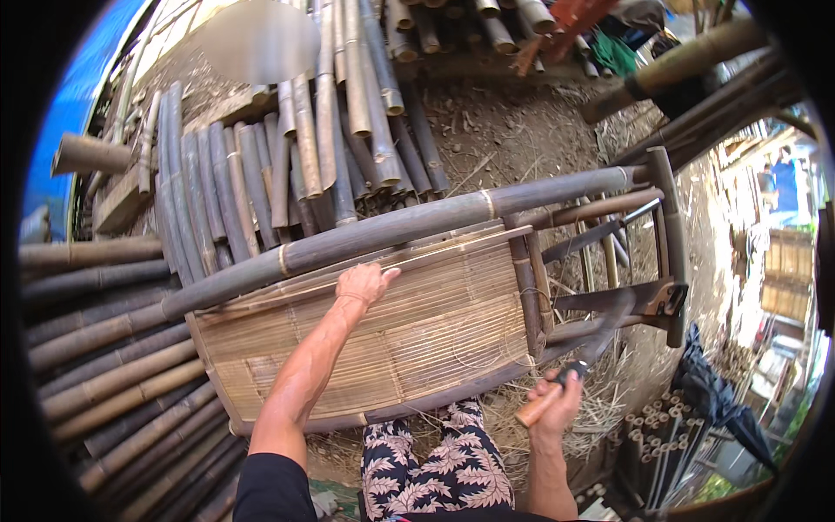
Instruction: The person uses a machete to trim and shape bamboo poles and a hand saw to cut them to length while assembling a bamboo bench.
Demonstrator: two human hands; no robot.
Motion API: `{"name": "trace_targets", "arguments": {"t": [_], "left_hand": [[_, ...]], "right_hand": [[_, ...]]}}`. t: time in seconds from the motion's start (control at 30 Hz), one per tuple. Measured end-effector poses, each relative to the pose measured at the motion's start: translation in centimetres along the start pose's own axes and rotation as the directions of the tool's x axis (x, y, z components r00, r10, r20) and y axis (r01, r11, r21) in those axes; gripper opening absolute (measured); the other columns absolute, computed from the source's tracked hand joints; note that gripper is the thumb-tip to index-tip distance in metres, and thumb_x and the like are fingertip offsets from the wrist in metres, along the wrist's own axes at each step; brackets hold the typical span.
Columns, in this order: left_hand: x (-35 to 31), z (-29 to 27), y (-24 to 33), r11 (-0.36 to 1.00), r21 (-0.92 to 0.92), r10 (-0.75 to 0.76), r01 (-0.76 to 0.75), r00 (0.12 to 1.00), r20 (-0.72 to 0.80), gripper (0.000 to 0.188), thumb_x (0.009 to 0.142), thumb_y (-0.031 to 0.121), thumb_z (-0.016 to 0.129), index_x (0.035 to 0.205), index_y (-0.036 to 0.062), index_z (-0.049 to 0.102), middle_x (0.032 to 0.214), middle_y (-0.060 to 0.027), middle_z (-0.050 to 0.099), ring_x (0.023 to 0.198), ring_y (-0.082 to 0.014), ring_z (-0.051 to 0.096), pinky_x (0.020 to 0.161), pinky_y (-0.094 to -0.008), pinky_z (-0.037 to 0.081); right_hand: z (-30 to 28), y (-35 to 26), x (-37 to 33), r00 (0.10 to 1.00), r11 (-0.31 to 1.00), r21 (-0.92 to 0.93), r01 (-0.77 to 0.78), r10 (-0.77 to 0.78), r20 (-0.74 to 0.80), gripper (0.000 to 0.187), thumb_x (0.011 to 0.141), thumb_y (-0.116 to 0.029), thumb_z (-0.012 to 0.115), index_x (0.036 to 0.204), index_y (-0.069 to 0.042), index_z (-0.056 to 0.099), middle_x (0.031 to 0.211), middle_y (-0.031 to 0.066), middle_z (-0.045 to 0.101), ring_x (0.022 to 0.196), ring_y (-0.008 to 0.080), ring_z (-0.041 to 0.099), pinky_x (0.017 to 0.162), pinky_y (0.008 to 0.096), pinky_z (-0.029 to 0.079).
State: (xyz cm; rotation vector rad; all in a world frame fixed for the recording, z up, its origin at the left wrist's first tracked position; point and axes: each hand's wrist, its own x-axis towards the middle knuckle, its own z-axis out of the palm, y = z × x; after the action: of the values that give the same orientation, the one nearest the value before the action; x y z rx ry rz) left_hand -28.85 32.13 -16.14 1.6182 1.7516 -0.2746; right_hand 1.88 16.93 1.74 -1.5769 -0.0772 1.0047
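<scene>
In front of me lies a bamboo bench (417, 344) with a slatted top and a thick dark bamboo pole (391, 219) along its far side. My left hand (365, 284) is closed over a thin bamboo strip (452, 250) near that pole, thumb pointing right. Off the bench's near right corner, my right hand (557, 407) grips a curved-blade knife (546, 405) by its wooden handle. The blade points up and away and is blurred by motion. It is apart from the strip.
A handsaw (639, 299) rests across the bench's right-end frame. Dark bamboo poles (209, 191) are stacked at the left and far side. Cut bamboo tubes (661, 426) and a dark cloth (722, 396) are at the right. Shavings (591, 418) litter the ground near my right hand.
</scene>
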Motion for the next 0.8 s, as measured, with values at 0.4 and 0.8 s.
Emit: {"name": "trace_targets", "arguments": {"t": [0.4,0.8], "left_hand": [[5.5,3.2,1.4,0.936,0.267,-0.213,0.231,0.973,-0.094,0.069,0.096,0.062,0.036,0.094,0.0014,0.068,0.097,-0.0302,0.066,0.096,-0.0466,0.063,0.085,-0.052,0.049],[9.1,6.7,-1.3,0.958,0.234,-0.171,0.167,0.985,-0.005,0.067,0.096,0.059,0.038,0.104,0.0005,0.068,0.105,-0.0313,0.064,0.105,-0.0442,0.06,0.093,-0.0487,0.046]], "right_hand": [[15.8,15.2,16.3,0.876,0.865,0.194,-0.463,0.412,0.25,0.023,0.102,-0.03,0.042,0.11,-0.009,0.034,0.083,0.0071,0.052,0.064,0.0151,0.055,0.047,0.0329,0.054],[20.2,17.4,16.0,0.883,0.854,0.24,-0.462,0.42,0.207,0.024,0.101,-0.028,0.046,0.107,-0.008,0.034,0.082,0.0063,0.05,0.061,0.0151,0.055,0.046,0.0318,0.054]]}}
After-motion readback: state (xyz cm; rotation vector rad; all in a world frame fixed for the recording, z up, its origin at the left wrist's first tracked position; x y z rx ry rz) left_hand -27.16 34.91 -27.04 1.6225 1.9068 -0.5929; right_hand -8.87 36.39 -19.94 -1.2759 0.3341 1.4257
